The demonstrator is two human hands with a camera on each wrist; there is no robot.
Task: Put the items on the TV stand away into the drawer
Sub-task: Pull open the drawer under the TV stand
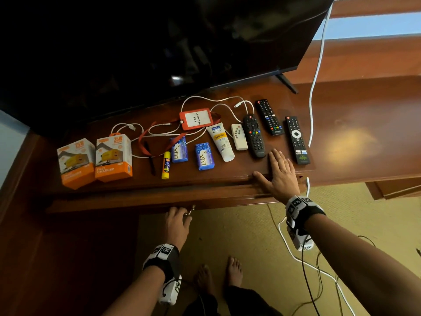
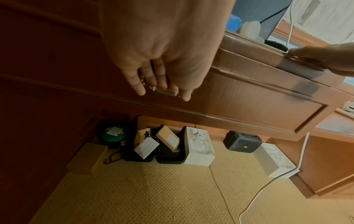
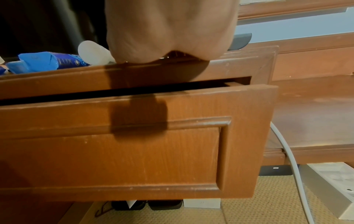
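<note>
On the wooden TV stand lie two orange charger boxes, a yellow glue stick, two blue soap bars, a white cream tube, an orange card holder, white cables and several remotes. My left hand curls its fingers round the brass drawer handle. The drawer front stands pulled out a crack. My right hand rests flat, fingers spread, on the stand's front edge between two remotes.
A dark TV stands behind the items. A white cable hangs down at the right. Under the stand on the carpet sit boxes and a dark case. My bare feet stand below.
</note>
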